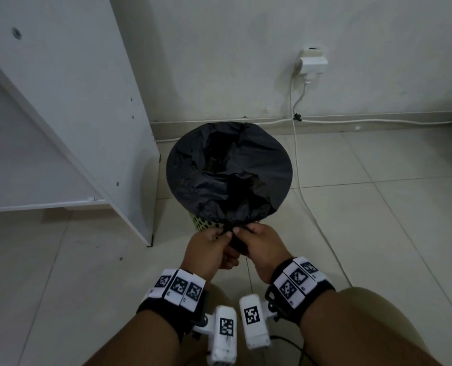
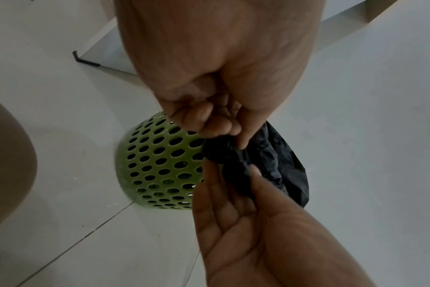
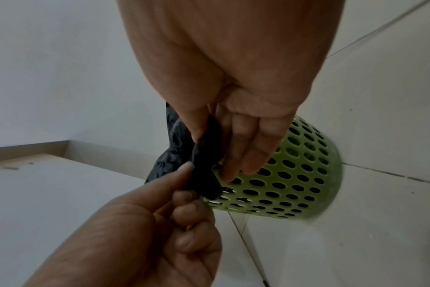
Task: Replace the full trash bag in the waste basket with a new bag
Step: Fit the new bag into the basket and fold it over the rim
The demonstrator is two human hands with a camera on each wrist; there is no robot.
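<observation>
A black trash bag point(image 1: 227, 167) is stretched over the rim of a green perforated waste basket point(image 1: 202, 225) on the tiled floor. At the near rim the plastic is gathered into a twisted bunch. My left hand point(image 1: 225, 235) pinches that bunch from the left and my right hand point(image 1: 242, 231) pinches it from the right, the two hands touching. In the left wrist view the left hand point(image 2: 221, 128) has curled fingers on the bag point(image 2: 277, 165), beside the basket point(image 2: 160, 165). The right wrist view shows the right hand point(image 3: 233, 155) holding the bag point(image 3: 204, 174) against the basket point(image 3: 295, 174).
A white cabinet panel point(image 1: 87, 128) stands close on the basket's left. A wall socket with a plug point(image 1: 312, 64) is behind, and its white cable point(image 1: 296, 154) runs down past the basket's right side across the floor. My knee point(image 1: 378, 326) is at the lower right.
</observation>
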